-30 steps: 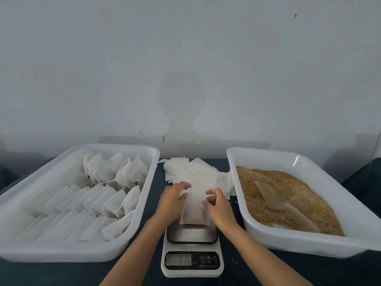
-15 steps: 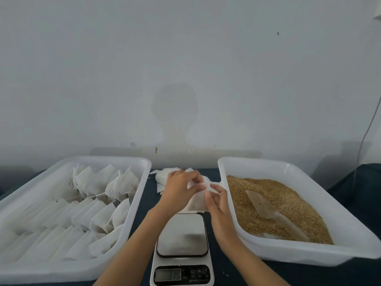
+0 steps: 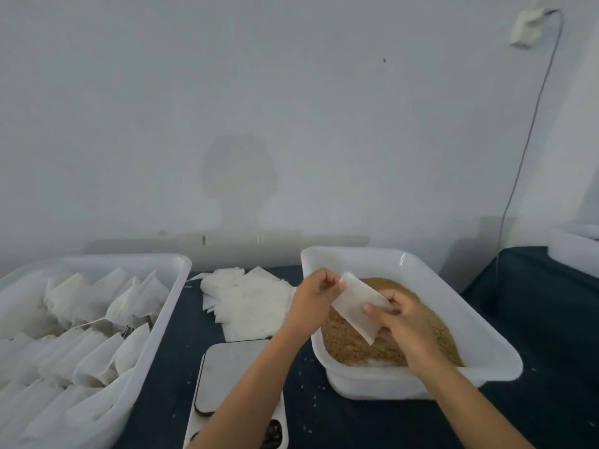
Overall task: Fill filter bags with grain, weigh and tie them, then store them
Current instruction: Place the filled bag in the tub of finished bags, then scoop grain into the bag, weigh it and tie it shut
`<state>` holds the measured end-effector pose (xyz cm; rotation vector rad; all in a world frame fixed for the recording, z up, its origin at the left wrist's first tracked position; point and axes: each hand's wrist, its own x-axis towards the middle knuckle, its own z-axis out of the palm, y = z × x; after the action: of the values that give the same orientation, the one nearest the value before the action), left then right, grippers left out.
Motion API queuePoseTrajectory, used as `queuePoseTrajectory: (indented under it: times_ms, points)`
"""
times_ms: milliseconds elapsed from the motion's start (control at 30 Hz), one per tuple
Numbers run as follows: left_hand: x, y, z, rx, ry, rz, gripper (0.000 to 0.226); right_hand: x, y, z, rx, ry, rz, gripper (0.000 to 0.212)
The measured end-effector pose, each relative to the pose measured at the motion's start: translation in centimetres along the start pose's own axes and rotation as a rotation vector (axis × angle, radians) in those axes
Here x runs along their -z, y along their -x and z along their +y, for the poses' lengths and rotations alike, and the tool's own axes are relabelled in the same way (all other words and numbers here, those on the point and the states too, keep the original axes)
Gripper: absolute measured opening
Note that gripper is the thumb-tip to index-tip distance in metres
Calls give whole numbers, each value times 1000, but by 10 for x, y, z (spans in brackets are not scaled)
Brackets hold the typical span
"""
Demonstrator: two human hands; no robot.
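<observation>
I hold one flat white paper filter bag (image 3: 355,307) above the brown grain (image 3: 389,346) in the white plastic tub (image 3: 421,264). My left hand (image 3: 316,294) has its grip pinched on the bag's top corner, and my right hand (image 3: 400,319) has fingers and thumb closed on its middle.

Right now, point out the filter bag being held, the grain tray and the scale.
filter bag (image 3: 351,304): head view, middle of its flat white face, between both hands.
grain tray (image 3: 359,254): head view, bare far rim.
scale (image 3: 227,367): head view, centre of its bare metal platform.
</observation>
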<state>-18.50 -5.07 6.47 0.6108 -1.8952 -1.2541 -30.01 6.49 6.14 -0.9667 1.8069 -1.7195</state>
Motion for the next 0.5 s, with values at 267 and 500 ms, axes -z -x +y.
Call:
queuePoseTrajectory:
  times_ms: [267,500]
  points:
    - [-26,1,-17,119,-113,-103,19,33,-7,14,247,393,28,13]
    - [-26,0,-17,102,-171,-145,24,34,-14,15,347,419,47,18]
